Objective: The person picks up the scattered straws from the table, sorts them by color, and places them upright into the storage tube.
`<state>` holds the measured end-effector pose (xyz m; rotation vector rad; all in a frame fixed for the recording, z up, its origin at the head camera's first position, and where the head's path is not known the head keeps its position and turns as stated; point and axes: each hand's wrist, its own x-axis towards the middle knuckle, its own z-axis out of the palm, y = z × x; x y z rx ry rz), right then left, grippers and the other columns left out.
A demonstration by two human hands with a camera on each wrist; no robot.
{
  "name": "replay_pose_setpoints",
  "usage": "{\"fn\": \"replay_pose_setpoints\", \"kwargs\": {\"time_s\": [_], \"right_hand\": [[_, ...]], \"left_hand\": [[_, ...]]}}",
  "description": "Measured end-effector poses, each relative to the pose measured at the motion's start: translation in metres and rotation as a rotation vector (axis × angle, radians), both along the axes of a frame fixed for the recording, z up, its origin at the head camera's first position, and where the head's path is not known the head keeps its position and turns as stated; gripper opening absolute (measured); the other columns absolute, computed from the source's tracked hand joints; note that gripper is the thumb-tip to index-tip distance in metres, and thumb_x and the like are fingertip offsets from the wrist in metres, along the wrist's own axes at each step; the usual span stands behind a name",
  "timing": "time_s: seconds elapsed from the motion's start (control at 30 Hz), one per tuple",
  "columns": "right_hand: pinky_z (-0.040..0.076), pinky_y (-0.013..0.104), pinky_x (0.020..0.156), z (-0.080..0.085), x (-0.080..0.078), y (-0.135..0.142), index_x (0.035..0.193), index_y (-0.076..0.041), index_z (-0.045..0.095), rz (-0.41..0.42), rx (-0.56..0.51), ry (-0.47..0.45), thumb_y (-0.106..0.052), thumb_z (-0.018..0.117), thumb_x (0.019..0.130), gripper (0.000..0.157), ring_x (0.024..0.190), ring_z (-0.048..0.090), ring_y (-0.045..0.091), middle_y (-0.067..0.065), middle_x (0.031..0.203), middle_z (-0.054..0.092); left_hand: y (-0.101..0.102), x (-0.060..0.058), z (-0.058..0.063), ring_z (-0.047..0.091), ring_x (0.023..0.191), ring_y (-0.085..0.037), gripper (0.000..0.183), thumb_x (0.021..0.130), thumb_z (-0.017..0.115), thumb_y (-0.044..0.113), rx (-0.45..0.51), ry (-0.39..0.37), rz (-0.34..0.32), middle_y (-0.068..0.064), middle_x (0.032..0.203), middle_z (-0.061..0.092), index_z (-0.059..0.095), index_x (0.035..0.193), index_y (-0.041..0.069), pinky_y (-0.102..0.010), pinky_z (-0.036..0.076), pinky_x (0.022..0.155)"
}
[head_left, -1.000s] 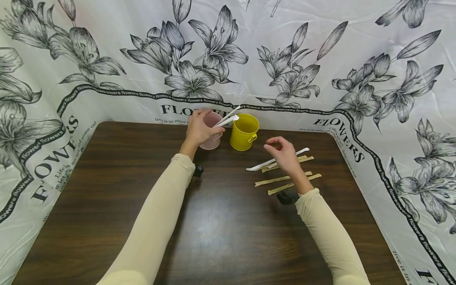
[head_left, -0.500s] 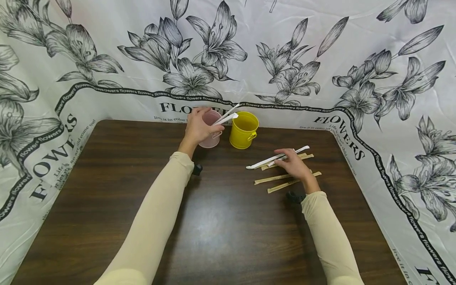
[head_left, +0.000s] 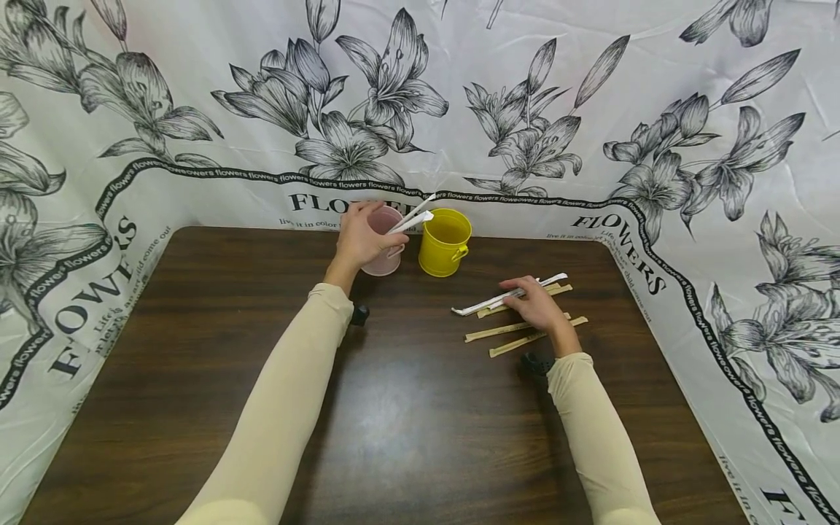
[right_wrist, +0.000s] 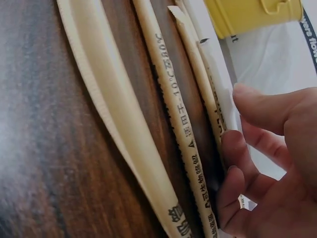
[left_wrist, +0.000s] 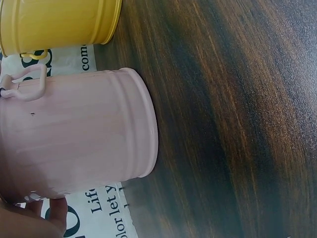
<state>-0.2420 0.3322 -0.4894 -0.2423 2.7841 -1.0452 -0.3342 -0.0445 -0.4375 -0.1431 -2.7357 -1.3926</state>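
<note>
My left hand grips the pink bucket by its rim, fingers round the far side. White paper-wrapped straws lean out of this bucket, slanting right over my left thumb. My right hand is low over the loose straws on the table. In the right wrist view, its thumb and fingers pinch a white wrapped straw lying alongside the tan ones. A tan wrapped straw and another wider-looking tan wrapped straw lie nearer that wrist's camera, with printing on their wrappers.
A yellow bucket with a side handle stands right of the pink one, near the back edge of the dark wooden table. A white flower-printed cloth hangs behind and along both sides.
My right hand has come down from above the straws and now pinches a white straw. The left hand stays on the pink bucket.
</note>
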Motion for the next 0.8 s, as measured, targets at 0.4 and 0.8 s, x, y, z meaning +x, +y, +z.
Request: {"fn": "replay_pose_setpoints", "kwargs": {"time_s": [0.4, 0.8], "right_hand": [[0.042, 0.040, 0.085, -0.0047, 0.0051, -0.0060, 0.115, -0.005, 0.075, 0.074, 0.109, 0.066, -0.014, 0.068, 0.097, 0.021, 0.101, 0.049, 0.029, 0.018, 0.110, 0.059], [0.040, 0.034, 0.078, -0.0025, 0.0062, -0.0050, 0.101, -0.008, 0.075, 0.032, 0.078, 0.097, -0.017, 0.072, 0.095, 0.011, 0.091, 0.048, 0.024, 0.013, 0.098, 0.057]], "left_hand": [[-0.0019, 0.0019, -0.0034, 0.031, 0.146, -0.035, 0.093, 0.072, 0.091, 0.048, 0.001, 0.000, -0.002, -0.011, 0.157, 0.038, 0.051, 0.151, 0.019, -0.058, 0.038, 0.115], [-0.0001, 0.0003, -0.0026, 0.031, 0.145, -0.035, 0.091, 0.072, 0.091, 0.046, 0.023, 0.013, -0.003, -0.011, 0.155, 0.039, 0.052, 0.150, 0.018, -0.058, 0.038, 0.115]]}}
